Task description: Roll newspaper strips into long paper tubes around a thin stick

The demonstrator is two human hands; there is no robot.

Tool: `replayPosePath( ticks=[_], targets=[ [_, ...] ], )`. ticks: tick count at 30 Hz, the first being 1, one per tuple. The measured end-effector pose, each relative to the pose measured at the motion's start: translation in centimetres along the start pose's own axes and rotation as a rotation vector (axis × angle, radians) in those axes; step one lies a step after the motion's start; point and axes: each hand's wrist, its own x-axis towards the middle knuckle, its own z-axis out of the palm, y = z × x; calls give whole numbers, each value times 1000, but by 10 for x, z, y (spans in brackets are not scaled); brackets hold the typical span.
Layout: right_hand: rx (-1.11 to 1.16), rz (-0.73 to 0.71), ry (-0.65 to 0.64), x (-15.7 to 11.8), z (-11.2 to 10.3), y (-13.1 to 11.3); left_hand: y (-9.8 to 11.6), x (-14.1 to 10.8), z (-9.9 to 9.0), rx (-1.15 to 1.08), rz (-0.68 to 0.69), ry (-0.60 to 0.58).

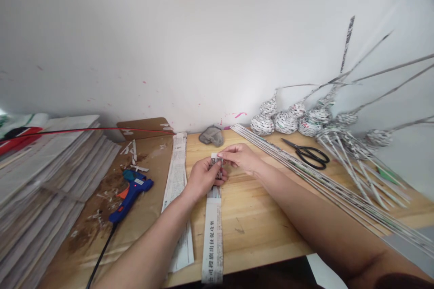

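A long newspaper strip (213, 230) hangs down toward the table's front edge, its upper end between my two hands. My left hand (207, 175) is wrapped round the strip below its top end. The fingertips of my right hand (237, 157) pinch the strip's top corner, close beside the left thumb. More newspaper strips (176, 167) lie stacked on the table just left of my hands, partly under my left forearm.
A blue glue gun (130, 198) lies on stained cardboard (149, 207) beside stacked newspaper (57, 180) at left. Rolled paper sticks (291, 167), black scissors (310, 156) and woven gourd shapes (285, 122) are at right. A grey cloth (212, 136) lies near the wall.
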Motion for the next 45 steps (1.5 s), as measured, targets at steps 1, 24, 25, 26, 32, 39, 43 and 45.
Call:
replayPosePath(
  ticks=[1, 24, 25, 26, 32, 39, 43, 45],
  targets=[
    [-12, -9, -1, 0, 0, 0, 0, -1, 1, -7, -3, -3],
    [-83, -37, -79, -5, -1, -3, 4, 0, -2, -77, -76, 18],
    [-85, -41, -73, -4, -1, -3, 3, 0, -2, -73, -75, 17],
    [-87, -43, -69, -4, -1, -2, 4, 0, -2, -68, -75, 16],
    [-82, -11, -80, -4, -1, -3, 5, 0, -2, -76, -88, 7],
    [-71, 8, -95, -1, -3, -1, 3, 0, -2, -83, -97, 6],
    [-35, 27, -34, 0, 0, 1, 2, 1, -1, -83, -96, 15],
    [-22, 19, -11, 1, 1, 3, 1, 1, -2, -75, -92, 20]
  ],
)
